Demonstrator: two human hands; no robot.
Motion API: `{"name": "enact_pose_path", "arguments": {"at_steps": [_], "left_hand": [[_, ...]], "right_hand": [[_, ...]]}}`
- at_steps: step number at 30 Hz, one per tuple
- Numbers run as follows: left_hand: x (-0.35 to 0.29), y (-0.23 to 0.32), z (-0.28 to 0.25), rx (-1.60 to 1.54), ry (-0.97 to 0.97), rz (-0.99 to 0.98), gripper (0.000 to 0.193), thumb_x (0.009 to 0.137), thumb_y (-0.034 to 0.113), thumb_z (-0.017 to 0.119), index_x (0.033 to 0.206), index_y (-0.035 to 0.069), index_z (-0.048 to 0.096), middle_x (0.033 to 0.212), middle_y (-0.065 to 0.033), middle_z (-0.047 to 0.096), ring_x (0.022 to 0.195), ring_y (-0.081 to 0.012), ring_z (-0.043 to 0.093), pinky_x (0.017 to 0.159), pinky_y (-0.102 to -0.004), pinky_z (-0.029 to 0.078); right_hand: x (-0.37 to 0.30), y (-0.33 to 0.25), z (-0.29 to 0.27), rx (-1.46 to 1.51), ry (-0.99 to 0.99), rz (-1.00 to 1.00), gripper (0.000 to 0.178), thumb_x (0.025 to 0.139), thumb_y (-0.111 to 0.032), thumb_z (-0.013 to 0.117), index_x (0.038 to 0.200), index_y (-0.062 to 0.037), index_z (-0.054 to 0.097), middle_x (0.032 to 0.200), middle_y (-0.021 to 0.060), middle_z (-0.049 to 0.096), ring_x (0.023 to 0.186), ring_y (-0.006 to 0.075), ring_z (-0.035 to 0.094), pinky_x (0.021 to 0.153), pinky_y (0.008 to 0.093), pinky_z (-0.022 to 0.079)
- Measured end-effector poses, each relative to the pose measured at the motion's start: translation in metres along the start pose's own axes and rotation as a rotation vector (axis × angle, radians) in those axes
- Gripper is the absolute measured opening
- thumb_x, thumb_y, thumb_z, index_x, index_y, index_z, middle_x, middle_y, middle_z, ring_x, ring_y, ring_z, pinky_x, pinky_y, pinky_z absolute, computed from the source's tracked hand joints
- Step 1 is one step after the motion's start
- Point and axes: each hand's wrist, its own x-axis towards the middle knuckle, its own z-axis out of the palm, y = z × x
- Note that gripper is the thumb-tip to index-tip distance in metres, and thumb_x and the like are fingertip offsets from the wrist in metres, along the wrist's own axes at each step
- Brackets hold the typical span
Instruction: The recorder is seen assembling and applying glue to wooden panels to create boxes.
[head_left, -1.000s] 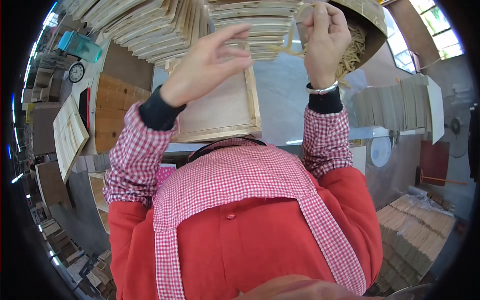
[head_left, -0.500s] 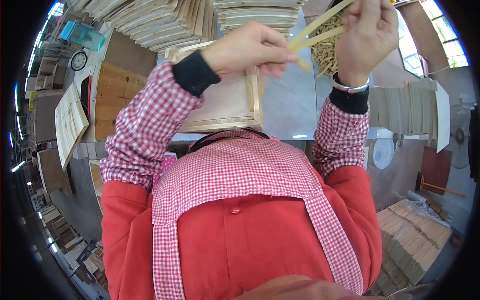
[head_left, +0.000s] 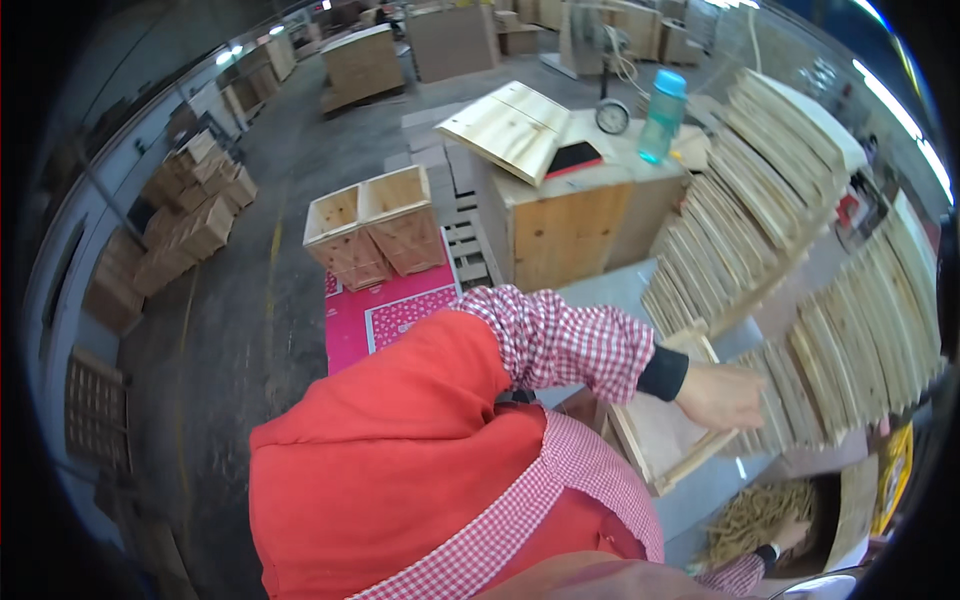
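My left hand [head_left: 722,394] is over a shallow wooden tray [head_left: 650,428] with a raised pale rim, beside a stack of similar wooden pieces [head_left: 780,390]. Its fingers look curled together, but whatever they may hold does not show. At the lower right, my right hand [head_left: 793,532] reaches to an open box [head_left: 853,515] heaped with tan, curled strips [head_left: 760,508]. The fingers of that hand are small and partly hidden, so their grip is unclear.
Tall stacks of wooden panels [head_left: 745,200] line the far right. A blue bottle [head_left: 662,120], a round clock [head_left: 612,117], a dark phone-like slab [head_left: 574,158] and a wooden panel [head_left: 515,125] rest on a cabinet. Two wooden boxes [head_left: 375,230] stand on a pink surface [head_left: 405,305].
The view has swung to the left. My hands held pale yellow strips up over the tray; now they are farther apart, the right one down at the box. Those strips no longer show.
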Motion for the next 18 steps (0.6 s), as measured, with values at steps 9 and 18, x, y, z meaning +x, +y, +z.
{"name": "enact_pose_path", "arguments": {"at_steps": [9,18], "left_hand": [[-0.016,0.043,-0.024,-0.250,0.227,0.025,0.014,0.081,0.013,0.061,0.077,0.000,0.062,0.069,-0.0115,0.054,0.066,-0.0243,0.051,0.062,-0.0363,0.042],[-0.031,0.038,-0.024,-0.409,0.228,0.050,0.018,0.074,0.012,0.070,0.080,-0.003,0.062,0.067,-0.0066,0.056,0.064,-0.0154,0.054,0.058,-0.0282,0.042]], "right_hand": [[-0.185,-0.220,-0.168,1.210,-0.232,-0.863,0.031,0.091,-0.001,0.052,0.122,0.0053,0.050,0.114,0.0127,0.057,0.107,0.0207,0.054,0.094,0.0321,0.041],[-0.223,-0.248,-0.178,1.360,-0.336,-0.732,0.037,0.086,-0.002,0.059,0.121,0.0043,0.049,0.114,0.0120,0.054,0.104,0.0186,0.053,0.090,0.0297,0.041]]}}
